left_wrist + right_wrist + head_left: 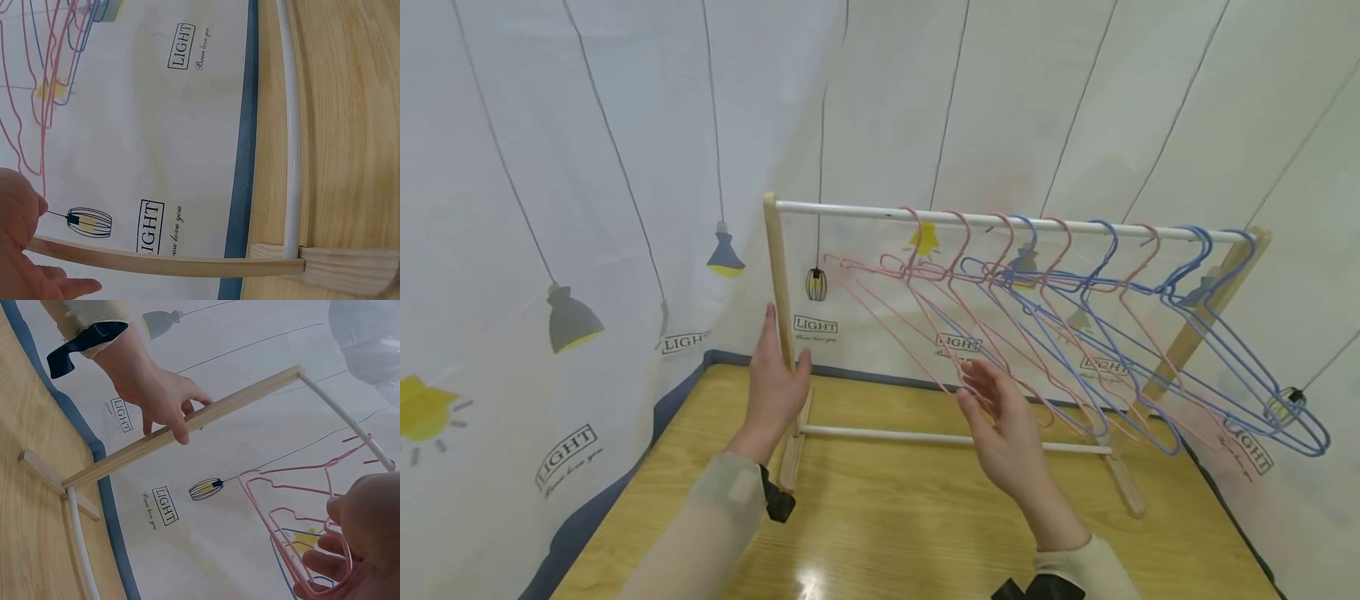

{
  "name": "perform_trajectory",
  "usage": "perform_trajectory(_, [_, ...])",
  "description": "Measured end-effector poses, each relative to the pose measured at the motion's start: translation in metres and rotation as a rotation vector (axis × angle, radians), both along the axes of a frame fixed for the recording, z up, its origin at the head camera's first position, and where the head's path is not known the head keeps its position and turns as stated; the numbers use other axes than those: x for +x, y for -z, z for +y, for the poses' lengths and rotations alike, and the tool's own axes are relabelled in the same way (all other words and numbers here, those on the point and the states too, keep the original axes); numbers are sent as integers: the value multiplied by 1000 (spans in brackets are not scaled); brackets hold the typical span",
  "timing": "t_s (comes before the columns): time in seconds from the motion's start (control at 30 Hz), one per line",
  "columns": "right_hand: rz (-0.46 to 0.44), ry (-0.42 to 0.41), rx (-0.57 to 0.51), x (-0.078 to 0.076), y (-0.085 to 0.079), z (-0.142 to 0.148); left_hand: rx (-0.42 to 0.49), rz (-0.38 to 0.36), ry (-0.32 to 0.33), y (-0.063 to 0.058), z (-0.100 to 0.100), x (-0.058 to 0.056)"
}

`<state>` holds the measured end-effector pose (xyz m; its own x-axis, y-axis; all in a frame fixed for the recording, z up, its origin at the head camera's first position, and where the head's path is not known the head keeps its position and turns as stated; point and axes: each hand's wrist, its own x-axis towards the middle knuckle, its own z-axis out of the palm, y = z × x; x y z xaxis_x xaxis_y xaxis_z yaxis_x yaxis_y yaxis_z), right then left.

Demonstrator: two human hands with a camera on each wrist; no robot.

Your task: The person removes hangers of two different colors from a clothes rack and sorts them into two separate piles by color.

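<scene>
Around the left post (777, 258), straddling with a wide left grip (777, 390)! Beside the pink hangers (918, 237), hovering with a loosely curled right grip (1009, 437) — cannot tell if touching. Outward, hooked in among blue hangers (1172, 292) along the white rail (842, 210), above the tabletop (895, 517).

The left-wrist view crops the left hand (20, 228) and the hangers (45, 115); the right-wrist view crops the right hand (375, 528).
</scene>
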<state>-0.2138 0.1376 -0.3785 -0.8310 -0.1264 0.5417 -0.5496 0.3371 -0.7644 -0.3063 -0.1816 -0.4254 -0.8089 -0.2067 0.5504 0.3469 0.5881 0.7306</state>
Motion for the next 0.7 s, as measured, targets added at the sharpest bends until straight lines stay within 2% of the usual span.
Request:
perform_trajectory(0.13, [-2,8,-12,-3,1,-5,16,1,19,2,0,-5])
perform_trajectory(0.43, [15,9,-79,-8,4,-15,14,-93,10,6,-5,-7])
perform_trajectory(0.57, [62,35,-106,-8,3,-18,8,-88,10,7,-5,-8])
perform_trajectory(0.7, [158,66,-118,-8,-2,-20,16,-67,18,8,-5,-9])
